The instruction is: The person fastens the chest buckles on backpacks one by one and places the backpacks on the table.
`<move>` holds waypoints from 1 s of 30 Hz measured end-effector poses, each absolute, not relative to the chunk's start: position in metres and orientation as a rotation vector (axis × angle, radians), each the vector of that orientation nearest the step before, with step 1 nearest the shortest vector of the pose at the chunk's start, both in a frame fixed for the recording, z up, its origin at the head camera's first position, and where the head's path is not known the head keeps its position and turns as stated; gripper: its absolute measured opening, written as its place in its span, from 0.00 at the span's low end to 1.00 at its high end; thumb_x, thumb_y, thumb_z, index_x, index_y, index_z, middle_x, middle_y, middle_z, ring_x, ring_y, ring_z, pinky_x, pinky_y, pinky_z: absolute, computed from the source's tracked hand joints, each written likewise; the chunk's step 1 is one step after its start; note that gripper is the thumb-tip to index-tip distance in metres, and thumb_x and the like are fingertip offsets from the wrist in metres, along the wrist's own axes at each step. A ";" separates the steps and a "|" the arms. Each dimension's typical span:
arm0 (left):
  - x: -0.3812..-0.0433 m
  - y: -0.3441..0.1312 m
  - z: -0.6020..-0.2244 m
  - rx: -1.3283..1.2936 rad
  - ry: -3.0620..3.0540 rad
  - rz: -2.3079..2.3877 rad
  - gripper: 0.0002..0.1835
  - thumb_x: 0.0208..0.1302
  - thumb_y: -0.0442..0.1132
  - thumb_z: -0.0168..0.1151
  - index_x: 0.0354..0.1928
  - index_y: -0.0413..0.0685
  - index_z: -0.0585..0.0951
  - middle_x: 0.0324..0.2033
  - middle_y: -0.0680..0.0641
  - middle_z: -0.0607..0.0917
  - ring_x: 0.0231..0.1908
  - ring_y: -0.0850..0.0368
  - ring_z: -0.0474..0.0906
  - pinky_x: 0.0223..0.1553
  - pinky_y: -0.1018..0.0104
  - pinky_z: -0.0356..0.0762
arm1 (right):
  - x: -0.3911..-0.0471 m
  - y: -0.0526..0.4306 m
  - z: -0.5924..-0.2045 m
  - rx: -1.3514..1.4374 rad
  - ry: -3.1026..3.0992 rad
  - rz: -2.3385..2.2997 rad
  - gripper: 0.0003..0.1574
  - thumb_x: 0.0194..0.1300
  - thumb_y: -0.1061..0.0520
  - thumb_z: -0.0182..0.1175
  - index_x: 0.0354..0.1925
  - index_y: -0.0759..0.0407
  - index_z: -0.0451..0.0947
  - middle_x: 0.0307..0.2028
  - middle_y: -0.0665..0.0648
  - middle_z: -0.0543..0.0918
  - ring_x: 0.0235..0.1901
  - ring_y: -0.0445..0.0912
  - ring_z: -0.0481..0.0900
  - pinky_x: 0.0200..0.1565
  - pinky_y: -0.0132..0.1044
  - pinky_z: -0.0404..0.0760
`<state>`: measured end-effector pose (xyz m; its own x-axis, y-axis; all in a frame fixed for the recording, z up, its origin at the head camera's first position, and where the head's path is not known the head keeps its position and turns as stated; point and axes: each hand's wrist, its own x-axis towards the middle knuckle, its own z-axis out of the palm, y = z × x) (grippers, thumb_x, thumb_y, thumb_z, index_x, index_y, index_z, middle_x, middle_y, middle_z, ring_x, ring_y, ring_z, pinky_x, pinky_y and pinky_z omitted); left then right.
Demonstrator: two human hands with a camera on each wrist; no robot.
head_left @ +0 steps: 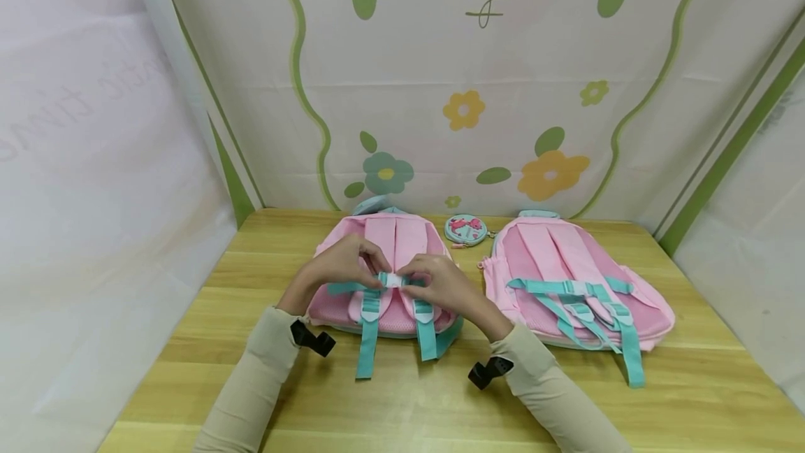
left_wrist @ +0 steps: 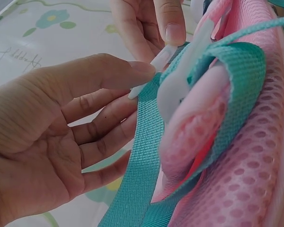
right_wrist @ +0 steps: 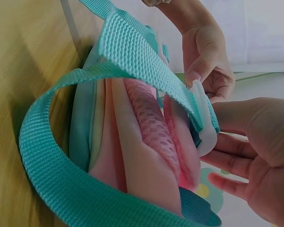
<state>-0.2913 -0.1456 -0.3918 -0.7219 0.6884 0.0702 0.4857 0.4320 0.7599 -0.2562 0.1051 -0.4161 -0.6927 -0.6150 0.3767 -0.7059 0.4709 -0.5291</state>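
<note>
On the table lies a pink backpack [head_left: 409, 229], its strap side up. A white plastic buckle [head_left: 393, 280] on its teal chest strap [left_wrist: 146, 137] is held across the middle of the bag. My left hand [head_left: 349, 262] pinches the left end of the buckle between thumb and fingers. From the other side my right hand [head_left: 443, 284] pinches the right end, fingertips close to those of the left. Whether the buckle is fully clasped cannot be made out. Below the hands, teal webbing tails [head_left: 367, 351] hang from white strap adjusters [head_left: 370, 314].
A second pink backpack [head_left: 604, 257] lies to the right, its teal chest strap running across it. Between the bags sits a round light-blue pouch [head_left: 466, 229] with a pink figure. The wooden table [head_left: 207, 341] meets a flower-printed cloth wall [head_left: 402, 124] at the back.
</note>
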 end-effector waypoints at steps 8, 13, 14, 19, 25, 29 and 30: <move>-0.291 -0.145 -0.395 1.013 2.395 1.160 0.10 0.52 0.33 0.78 0.37 0.46 0.89 0.33 0.49 0.89 0.35 0.58 0.84 0.40 0.66 0.85 | -0.255 0.105 -0.416 1.164 -2.637 0.969 0.14 0.63 0.59 0.72 0.48 0.59 0.87 0.44 0.53 0.90 0.44 0.46 0.86 0.51 0.41 0.85; -0.290 -0.144 -0.397 1.008 2.369 1.165 0.09 0.53 0.32 0.78 0.37 0.43 0.88 0.33 0.46 0.89 0.35 0.57 0.84 0.40 0.67 0.84 | -0.257 0.104 -0.419 1.168 -2.680 0.940 0.14 0.64 0.57 0.71 0.49 0.58 0.87 0.44 0.53 0.90 0.44 0.46 0.87 0.49 0.40 0.85; -0.289 -0.144 -0.397 1.005 2.364 1.164 0.09 0.53 0.32 0.78 0.37 0.43 0.88 0.33 0.46 0.89 0.35 0.57 0.84 0.40 0.67 0.84 | -0.257 0.104 -0.419 1.170 -2.683 0.938 0.14 0.64 0.57 0.71 0.49 0.58 0.88 0.44 0.53 0.90 0.44 0.47 0.87 0.48 0.39 0.85; -0.290 -0.144 -0.399 0.991 2.352 1.153 0.09 0.54 0.32 0.77 0.38 0.42 0.88 0.33 0.45 0.89 0.35 0.57 0.83 0.40 0.68 0.84 | -0.257 0.103 -0.421 1.160 -2.707 0.928 0.14 0.65 0.57 0.71 0.49 0.58 0.88 0.45 0.53 0.90 0.43 0.46 0.86 0.47 0.37 0.85; -0.292 -0.143 -0.402 0.969 2.336 1.128 0.09 0.55 0.31 0.77 0.38 0.42 0.87 0.34 0.46 0.88 0.34 0.59 0.83 0.41 0.68 0.84 | -0.257 0.102 -0.422 1.168 -2.735 0.912 0.14 0.65 0.57 0.70 0.49 0.58 0.87 0.45 0.54 0.89 0.43 0.45 0.86 0.47 0.35 0.85; -0.293 -0.143 -0.403 0.967 2.330 1.119 0.09 0.55 0.30 0.76 0.38 0.42 0.87 0.33 0.47 0.88 0.34 0.59 0.83 0.40 0.68 0.84 | -0.257 0.102 -0.423 1.181 -2.729 0.915 0.14 0.65 0.58 0.70 0.49 0.59 0.87 0.44 0.54 0.89 0.43 0.46 0.86 0.47 0.36 0.85; -0.293 -0.143 -0.403 0.969 2.326 1.119 0.09 0.55 0.30 0.76 0.38 0.41 0.87 0.33 0.47 0.88 0.34 0.59 0.83 0.40 0.68 0.84 | -0.257 0.102 -0.424 1.184 -2.726 0.921 0.14 0.65 0.58 0.70 0.49 0.59 0.87 0.44 0.54 0.89 0.43 0.46 0.86 0.47 0.37 0.85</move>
